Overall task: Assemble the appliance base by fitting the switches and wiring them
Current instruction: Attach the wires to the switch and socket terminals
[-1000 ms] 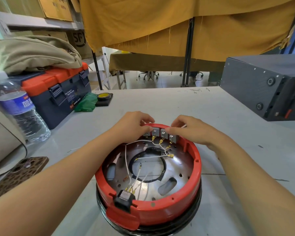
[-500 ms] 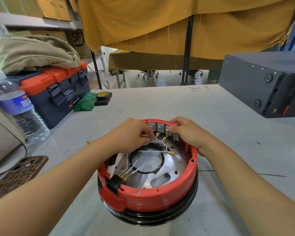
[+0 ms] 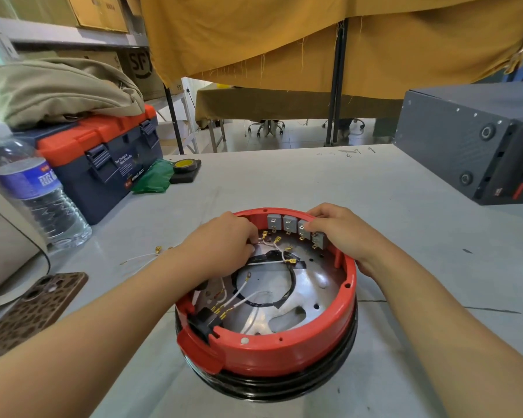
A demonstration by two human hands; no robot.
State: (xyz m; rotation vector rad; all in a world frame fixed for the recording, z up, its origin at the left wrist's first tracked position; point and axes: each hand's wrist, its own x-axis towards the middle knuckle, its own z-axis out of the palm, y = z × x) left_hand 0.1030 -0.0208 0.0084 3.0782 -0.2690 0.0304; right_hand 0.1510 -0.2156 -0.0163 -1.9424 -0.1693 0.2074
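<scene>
Switches (image 3: 296, 229) sit just beyond left hand (image 3: 224, 245) pinching a wire (image 3: 271, 245) (terminal pointing up at them); right hand (image 3: 338, 233) fingers curled, pressing third switch.

A pale grey counter (image 3: 284, 182) carries a round red plastic appliance base (image 3: 266, 351), a clear water bottle (image 3: 40, 203), a navy toolbox with orange lid (image 3: 103, 158), a brown spotted phone (image 3: 34, 309), a dark grey metal box (image 3: 471, 140) and a loose white wire (image 3: 142, 257).
</scene>
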